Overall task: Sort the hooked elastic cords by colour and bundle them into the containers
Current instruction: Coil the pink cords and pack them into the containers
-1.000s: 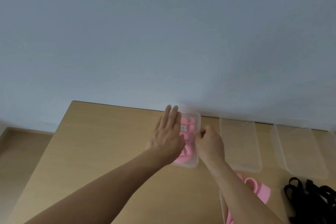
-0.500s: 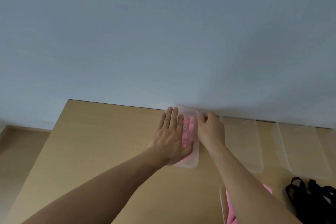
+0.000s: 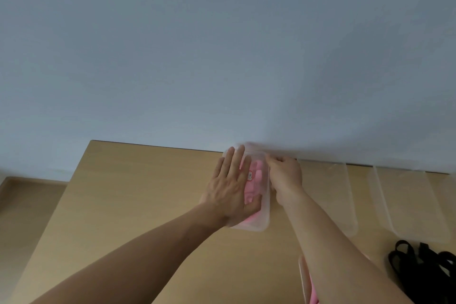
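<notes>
The clear container (image 3: 265, 215) of pink cords (image 3: 257, 175) is lying on the table (image 3: 138, 192), long axis pointing toward the wall (image 3: 222, 57). The left hand (image 3: 232, 190) is pressing flat on top, fingers straight; the right hand (image 3: 286, 177), curled, is apparently pinching its right rim.

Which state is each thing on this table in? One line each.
Left hand, flat, pressing on the pink-cord container.
Right hand, fingers curled on that container's far right edge.
Pink-cord container, lid on, pink cords inside.
Middle clear tray, empty.
Right clear tray, empty.
Black cords, loose on the table.
Near container, mostly hidden, pink inside.
</notes>
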The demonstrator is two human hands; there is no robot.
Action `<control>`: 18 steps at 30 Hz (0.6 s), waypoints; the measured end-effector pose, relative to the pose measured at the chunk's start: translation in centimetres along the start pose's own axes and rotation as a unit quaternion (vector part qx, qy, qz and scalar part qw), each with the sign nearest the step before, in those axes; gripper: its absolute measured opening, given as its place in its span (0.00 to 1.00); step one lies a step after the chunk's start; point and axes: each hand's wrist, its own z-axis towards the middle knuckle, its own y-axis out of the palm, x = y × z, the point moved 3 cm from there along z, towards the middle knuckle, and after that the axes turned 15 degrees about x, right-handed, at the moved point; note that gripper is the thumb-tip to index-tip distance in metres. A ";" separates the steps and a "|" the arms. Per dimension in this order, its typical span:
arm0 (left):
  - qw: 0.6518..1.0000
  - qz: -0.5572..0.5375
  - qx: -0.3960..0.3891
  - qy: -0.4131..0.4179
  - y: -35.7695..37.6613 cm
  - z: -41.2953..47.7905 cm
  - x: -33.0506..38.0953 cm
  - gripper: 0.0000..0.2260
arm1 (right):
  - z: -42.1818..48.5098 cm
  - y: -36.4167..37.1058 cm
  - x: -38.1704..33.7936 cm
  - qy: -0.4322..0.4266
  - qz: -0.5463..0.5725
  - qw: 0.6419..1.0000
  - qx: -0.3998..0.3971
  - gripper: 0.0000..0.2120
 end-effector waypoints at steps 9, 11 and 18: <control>0.999 0.010 -0.041 -0.007 0.2 0.0 -0.1 0.40 | -3.8 -2.3 2.7 -0.021 -0.010 1.000 0.008 0.07; 0.999 0.015 -0.042 -0.003 0.3 0.1 -0.1 0.40 | -4.5 -2.9 4.0 -0.010 0.002 1.000 0.014 0.08; 0.999 0.018 -0.026 -0.004 0.2 0.0 0.0 0.39 | -5.4 -3.3 4.3 -0.007 0.026 1.000 0.012 0.07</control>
